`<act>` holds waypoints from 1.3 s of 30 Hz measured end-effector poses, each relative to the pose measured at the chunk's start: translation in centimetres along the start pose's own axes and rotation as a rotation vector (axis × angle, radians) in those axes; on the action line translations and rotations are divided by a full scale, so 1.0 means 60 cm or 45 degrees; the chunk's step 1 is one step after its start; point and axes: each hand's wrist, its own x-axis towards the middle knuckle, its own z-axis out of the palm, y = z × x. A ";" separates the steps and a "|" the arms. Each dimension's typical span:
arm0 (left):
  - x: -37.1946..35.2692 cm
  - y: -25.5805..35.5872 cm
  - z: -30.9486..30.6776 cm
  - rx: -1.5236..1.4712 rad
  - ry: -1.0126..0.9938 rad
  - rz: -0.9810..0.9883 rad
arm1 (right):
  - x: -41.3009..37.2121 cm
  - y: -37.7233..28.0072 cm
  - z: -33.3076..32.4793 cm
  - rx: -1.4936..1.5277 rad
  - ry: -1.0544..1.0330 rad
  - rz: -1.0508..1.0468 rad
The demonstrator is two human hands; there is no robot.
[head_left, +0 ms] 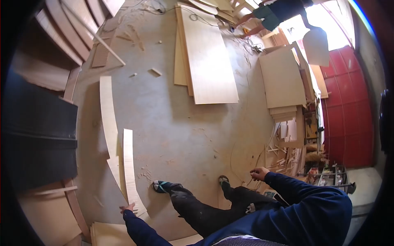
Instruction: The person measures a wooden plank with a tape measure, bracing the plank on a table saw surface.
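My left hand (pixel 128 207) is closed on the near end of a pale, slightly curved plywood strip (pixel 129 164), close to the floor on the left. Beside it lies a second, longer curved plywood strip (pixel 108 115), with a stepped edge partway along; its near part runs behind the first one. My right hand (pixel 259 174) is held out past my right knee, away from the wood. Its fingers are curled together, and whether anything small is between them cannot be made out.
A stack of large plywood sheets (pixel 211 61) lies ahead on the floor. Black panels (pixel 41 131) stand left, boards (pixel 283 78) lean right, near a red door (pixel 349 106). At the upper right, another person (pixel 283 14) holds a rounded board (pixel 316 47). Offcuts (pixel 155 72) and cables litter the floor.
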 end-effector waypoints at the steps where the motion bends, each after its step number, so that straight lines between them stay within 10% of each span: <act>1: 0.015 -0.003 0.009 0.006 0.022 0.027 | -0.003 0.028 0.000 0.027 0.005 0.017; 5: -0.015 0.049 -0.001 -0.065 -0.462 0.533 | -0.023 0.133 0.006 -0.394 -0.131 0.134; 8: -0.116 0.156 0.018 -0.797 -0.913 0.331 | -0.028 0.181 0.039 -0.387 -0.241 0.187; 9: -0.077 0.202 0.029 -0.810 -1.493 0.104 | 0.002 0.215 0.066 -0.331 -0.227 0.163; 10: -0.155 0.235 0.042 -0.807 -0.979 0.579 | 0.066 0.260 0.109 -0.014 -0.264 0.158; 20: -0.670 0.541 -0.006 -0.230 -0.965 1.091 | 0.233 0.311 -0.004 0.552 -0.223 -0.246; 22: -0.739 0.567 0.003 0.049 -0.965 1.116 | 0.238 0.325 -0.002 1.259 -0.557 -0.127; 26: -0.826 0.593 0.056 0.481 -0.865 1.393 | 0.263 0.342 -0.010 1.321 -0.600 0.184; 28: -0.860 0.573 0.093 0.344 -1.014 1.236 | 0.248 0.351 -0.051 1.216 -0.494 0.123; 29: -0.840 0.580 0.138 0.244 -1.718 1.032 | 0.234 0.349 -0.071 1.041 -0.400 0.068; 32: -0.958 0.586 0.107 0.060 -1.720 0.663 | 0.250 0.367 -0.092 0.858 -0.391 0.109; 39: -0.910 0.801 0.220 0.687 -1.197 0.982 | 0.274 0.407 -0.261 1.068 -0.257 0.139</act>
